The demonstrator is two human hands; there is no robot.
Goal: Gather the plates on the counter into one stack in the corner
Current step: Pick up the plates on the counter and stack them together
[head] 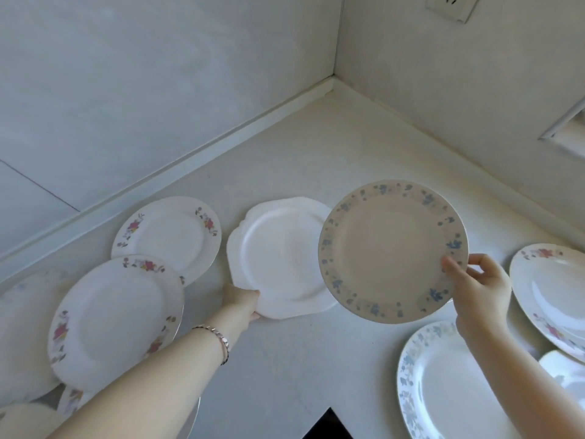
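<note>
nearest, a blue-flowered plate (449, 384) lies on the table (316, 160) at the right and a pink-flowered plate (117, 318) overlaps others at the left. farther out, the left hand (242, 301) grips the near rim of a plain white plate (278, 261) on the table, while the right hand (474, 286) pinches the rim of a beige plate (392, 251) held over the white one's right edge. the corner (335, 85) where 2 walls meet is well beyond both.

A beige plate (392, 251) with a blue-flowered rim hangs tilted in the air, partly hiding a plain white scalloped plate (278, 264) that lies flat. Pink-flowered plates (167, 236) overlap at left; more plates (449, 384) sit at right.
</note>
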